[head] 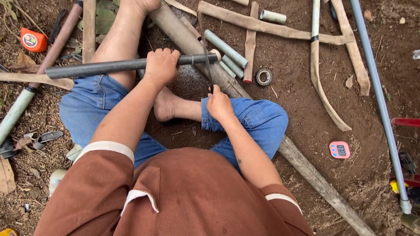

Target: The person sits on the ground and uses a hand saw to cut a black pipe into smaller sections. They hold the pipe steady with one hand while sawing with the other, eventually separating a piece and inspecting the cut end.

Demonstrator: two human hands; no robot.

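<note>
1. From the head view, we see the left hand (161, 65) wrapped shut around a dark grey pipe (100, 68), which lies crosswise over the left thigh and a thick wooden pole (192, 48).
2. The right hand (218, 104) is closed on the handle of a thin saw blade (205, 52), which stands across the pipe near its right end; the handle itself is hidden inside the fist.
3. We find the tightest room between the two hands, where knee, bare foot (165, 107) and pole crowd together. To the right of the blue shorts the bare soil (306, 96) lies open.
4. Just beyond the pipe's end rest short pale green pipe pieces (225, 48), and near them a small roll of tape (264, 77).
5. A long light blue pipe (376, 87) runs down the right side, cut off at the top edge. Red and yellow things at the right edge are cut off, and we cannot make them out.
6. On the left, a pale green pipe with a brown upper part (19, 107) leaves the picture at the left edge.
7. A pink rounded timer (339, 149) with a small dark screen lies on the soil at right, well apart from the hands.
8. An orange tape measure (33, 40) with a round label sits at upper left, among dry leaves.
</note>
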